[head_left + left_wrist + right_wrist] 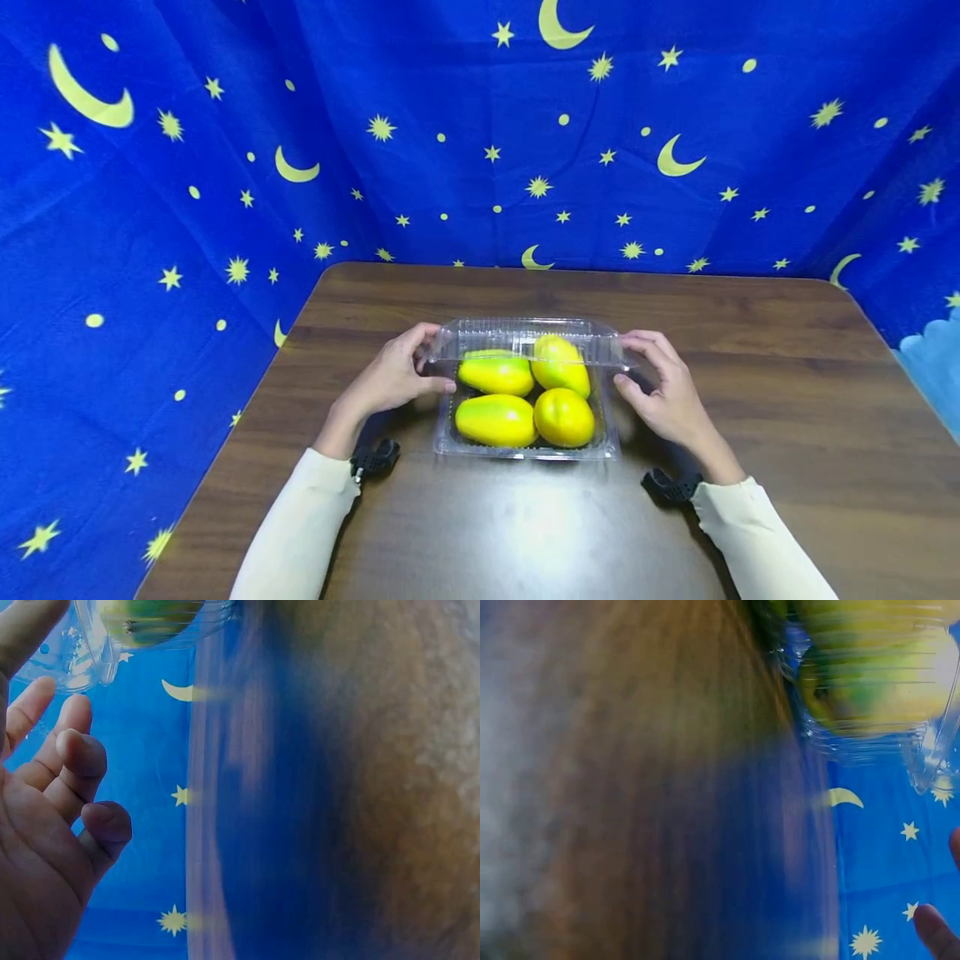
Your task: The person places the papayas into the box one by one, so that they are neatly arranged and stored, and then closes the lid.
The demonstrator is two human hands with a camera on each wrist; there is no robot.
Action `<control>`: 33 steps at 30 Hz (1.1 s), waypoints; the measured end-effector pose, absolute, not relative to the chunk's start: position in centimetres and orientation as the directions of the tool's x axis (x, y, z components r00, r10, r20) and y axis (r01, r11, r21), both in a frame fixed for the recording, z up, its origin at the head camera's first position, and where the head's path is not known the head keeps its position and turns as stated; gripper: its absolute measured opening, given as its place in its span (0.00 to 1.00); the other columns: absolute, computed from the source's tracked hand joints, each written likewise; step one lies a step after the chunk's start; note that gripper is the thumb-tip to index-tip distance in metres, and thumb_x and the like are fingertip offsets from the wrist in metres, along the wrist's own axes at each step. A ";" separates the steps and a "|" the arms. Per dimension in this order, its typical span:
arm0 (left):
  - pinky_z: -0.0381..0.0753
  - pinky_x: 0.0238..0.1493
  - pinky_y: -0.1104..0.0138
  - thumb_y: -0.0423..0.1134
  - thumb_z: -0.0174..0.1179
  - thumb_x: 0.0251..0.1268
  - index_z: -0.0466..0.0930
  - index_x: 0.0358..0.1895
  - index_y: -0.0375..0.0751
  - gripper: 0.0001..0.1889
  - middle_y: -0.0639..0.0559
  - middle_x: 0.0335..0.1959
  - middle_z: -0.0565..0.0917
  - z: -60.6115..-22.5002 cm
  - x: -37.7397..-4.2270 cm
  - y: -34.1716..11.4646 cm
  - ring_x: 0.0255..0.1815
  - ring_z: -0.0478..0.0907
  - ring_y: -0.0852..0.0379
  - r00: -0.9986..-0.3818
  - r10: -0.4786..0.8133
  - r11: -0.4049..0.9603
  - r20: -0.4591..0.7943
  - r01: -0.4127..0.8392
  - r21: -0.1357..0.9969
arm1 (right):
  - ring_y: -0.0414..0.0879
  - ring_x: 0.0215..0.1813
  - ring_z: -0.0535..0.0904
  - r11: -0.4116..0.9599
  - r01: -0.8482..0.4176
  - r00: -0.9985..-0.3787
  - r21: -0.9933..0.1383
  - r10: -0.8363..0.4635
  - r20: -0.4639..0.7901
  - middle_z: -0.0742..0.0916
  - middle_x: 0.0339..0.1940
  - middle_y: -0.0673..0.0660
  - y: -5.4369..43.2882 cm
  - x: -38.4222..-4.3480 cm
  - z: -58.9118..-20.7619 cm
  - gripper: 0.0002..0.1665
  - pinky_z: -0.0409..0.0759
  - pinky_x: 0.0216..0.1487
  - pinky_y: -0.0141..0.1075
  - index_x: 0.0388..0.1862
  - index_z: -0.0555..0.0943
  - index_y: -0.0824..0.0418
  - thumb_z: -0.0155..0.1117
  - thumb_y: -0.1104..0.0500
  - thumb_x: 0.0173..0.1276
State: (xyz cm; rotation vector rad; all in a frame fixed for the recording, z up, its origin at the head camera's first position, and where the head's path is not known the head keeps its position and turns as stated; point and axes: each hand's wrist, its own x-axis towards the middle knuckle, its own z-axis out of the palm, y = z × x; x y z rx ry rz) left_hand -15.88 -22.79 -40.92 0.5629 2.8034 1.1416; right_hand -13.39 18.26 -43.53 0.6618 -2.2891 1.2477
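A clear plastic clamshell container point(528, 455) sits on the table with several yellow-green mangoes point(497, 421) inside. Its clear lid point(525, 327) is raised and tilted at the back, partly overlapping the two rear mangoes. At the lid's left corner, the fingers of my left hand point(393, 371) are bent behind the edge, thumb in front and a gap between them. My right hand point(667, 396) has its fingertips right at the lid's right corner, with the thumb apart below. Loosely bent fingers point(79, 769) show beneath the plastic in the left wrist view. The right wrist view catches only fingertips point(934, 930).
The brown wooden table point(787, 375) extends around the container. Behind it and at the sides hangs a blue cloth point(450, 92) with yellow moons and stars. A black strap point(375, 458) is on the left wrist, another point(671, 486) on the right.
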 end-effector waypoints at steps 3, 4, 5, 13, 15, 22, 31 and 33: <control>0.76 0.36 0.63 0.54 0.78 0.48 0.70 0.65 0.54 0.39 0.54 0.43 0.79 -40.9 -15.8 -22.7 0.35 0.74 0.55 -0.930 0.355 0.646 0.098 0.320 0.693 | 0.41 0.62 0.73 0.486 -0.604 -0.782 -0.632 -0.209 0.587 0.82 0.57 0.61 18.5 -13.0 -43.3 0.28 0.62 0.67 0.22 0.56 0.81 0.62 0.70 0.72 0.52; 0.76 0.36 0.63 0.53 0.78 0.48 0.70 0.65 0.55 0.39 0.55 0.42 0.79 -40.9 -15.7 -22.7 0.35 0.74 0.55 -0.929 0.356 0.643 0.100 0.321 0.696 | 0.41 0.62 0.73 0.487 -0.603 -0.784 -0.632 -0.216 0.582 0.82 0.58 0.60 18.4 -13.0 -43.3 0.28 0.62 0.67 0.22 0.56 0.81 0.61 0.70 0.71 0.52; 0.76 0.36 0.63 0.53 0.78 0.48 0.71 0.64 0.55 0.38 0.55 0.42 0.80 -40.9 -15.6 -22.8 0.35 0.74 0.55 -0.929 0.357 0.641 0.099 0.320 0.698 | 0.42 0.62 0.73 0.491 -0.604 -0.784 -0.628 -0.223 0.580 0.82 0.58 0.60 18.4 -12.9 -43.3 0.28 0.61 0.67 0.22 0.55 0.81 0.61 0.70 0.70 0.52; 0.76 0.35 0.62 0.54 0.77 0.49 0.71 0.63 0.64 0.36 0.59 0.47 0.80 -41.1 -15.0 -23.5 0.35 0.75 0.55 -0.916 0.398 0.630 0.052 0.314 0.710 | 0.50 0.61 0.74 0.544 -0.601 -0.787 -0.585 -0.279 0.550 0.80 0.59 0.59 18.5 -12.3 -43.4 0.31 0.59 0.67 0.22 0.58 0.81 0.58 0.72 0.65 0.50; 0.75 0.34 0.63 0.54 0.78 0.49 0.69 0.65 0.65 0.38 0.59 0.48 0.80 -41.0 -14.8 -23.7 0.35 0.75 0.54 -0.908 0.416 0.622 0.055 0.328 0.711 | 0.51 0.62 0.74 0.554 -0.596 -0.792 -0.582 -0.285 0.541 0.79 0.60 0.59 18.5 -12.1 -43.3 0.33 0.58 0.67 0.22 0.59 0.80 0.58 0.73 0.64 0.49; 0.75 0.39 0.61 0.61 0.76 0.47 0.66 0.69 0.71 0.42 0.61 0.53 0.79 -40.7 -13.8 -24.5 0.39 0.74 0.55 -0.897 0.440 0.623 0.041 0.338 0.706 | 0.51 0.62 0.74 0.576 -0.599 -0.790 -0.556 -0.310 0.529 0.79 0.60 0.59 18.7 -11.6 -43.1 0.36 0.57 0.67 0.22 0.61 0.79 0.59 0.74 0.62 0.49; 0.75 0.39 0.63 0.59 0.75 0.50 0.67 0.69 0.68 0.40 0.62 0.54 0.78 -39.8 -11.9 -24.7 0.39 0.75 0.56 -0.869 0.483 0.590 0.109 0.414 0.693 | 0.50 0.64 0.73 0.626 -0.566 -0.820 -0.537 -0.355 0.450 0.77 0.64 0.55 19.2 -10.9 -42.6 0.42 0.68 0.64 0.41 0.68 0.75 0.52 0.76 0.60 0.50; 0.75 0.38 0.64 0.54 0.76 0.52 0.69 0.69 0.65 0.39 0.60 0.53 0.79 -39.5 -11.5 -24.8 0.37 0.74 0.55 -0.856 0.498 0.563 0.138 0.440 0.700 | 0.50 0.64 0.73 0.642 -0.557 -0.826 -0.527 -0.364 0.430 0.76 0.65 0.54 19.2 -10.8 -42.4 0.43 0.70 0.62 0.49 0.68 0.75 0.51 0.76 0.59 0.51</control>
